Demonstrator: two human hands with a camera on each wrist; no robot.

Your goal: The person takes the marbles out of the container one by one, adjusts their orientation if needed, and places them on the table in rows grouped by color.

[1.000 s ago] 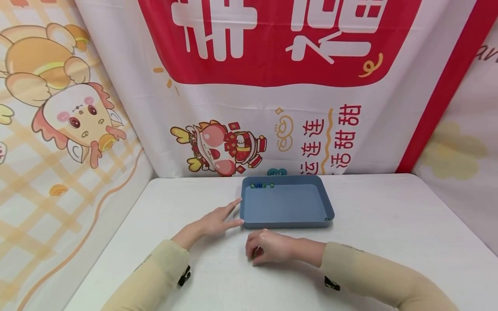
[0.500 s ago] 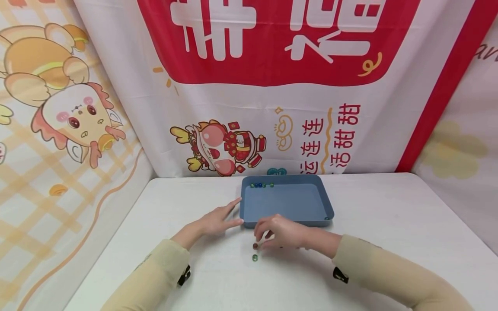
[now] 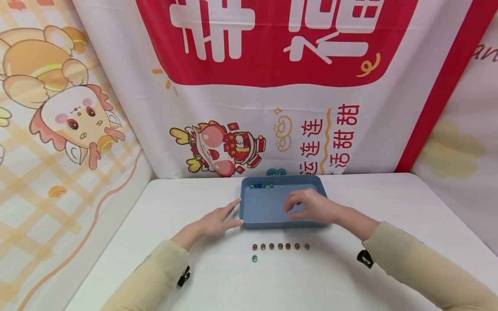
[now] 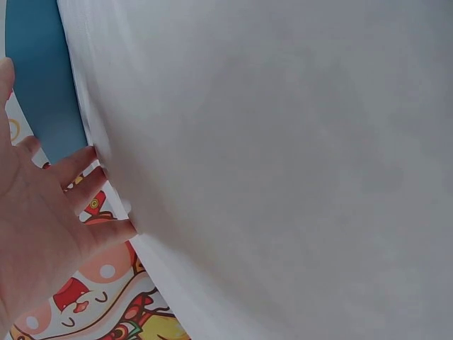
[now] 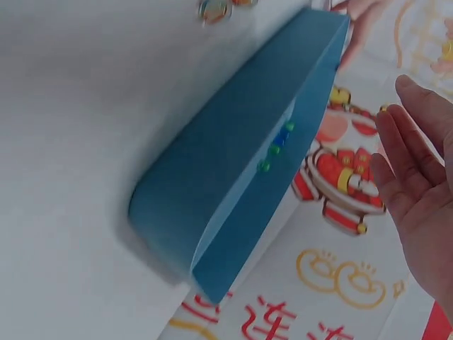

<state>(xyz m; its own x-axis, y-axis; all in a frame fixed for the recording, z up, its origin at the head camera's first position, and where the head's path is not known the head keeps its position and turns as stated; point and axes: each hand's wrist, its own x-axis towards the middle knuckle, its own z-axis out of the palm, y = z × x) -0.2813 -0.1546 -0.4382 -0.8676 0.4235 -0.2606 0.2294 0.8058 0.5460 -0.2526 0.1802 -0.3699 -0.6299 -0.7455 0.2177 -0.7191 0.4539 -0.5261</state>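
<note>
Across the top of the head view, two large white Chinese characters [image 3: 212, 30] run off the edge on a red panel [image 3: 266, 69]. Below them, right of centre, smaller red characters [image 3: 330, 138] stand in two columns; I can read 连 twice in one and 甜 twice in the other. At the upper right edge, dark lettering [image 3: 485, 52] shows as "an", cut off by the frame.

My right hand [image 3: 311, 205] hangs over the right half of the blue tray [image 3: 268, 211], thumb and fingers loosely curved and apart; I see nothing between them. In the right wrist view its fingers lie at the right edge, relaxed, with the tray slanting through the middle. My left hand [image 3: 214, 221], left of centre, has thumb and finger spread, their tips touching the tray's left side.

In the tray's upper left, a few green and blue marbles [image 3: 260, 185] line the far wall, one green a little apart. Below the tray, at lower centre, seven reddish-brown marbles [image 3: 280, 246] form a row on the white table [image 3: 218, 285]. A single green marble [image 3: 254, 258] sits just below the row's left end. Pale sleeves [image 3: 149, 272] cover my forearms.
</note>
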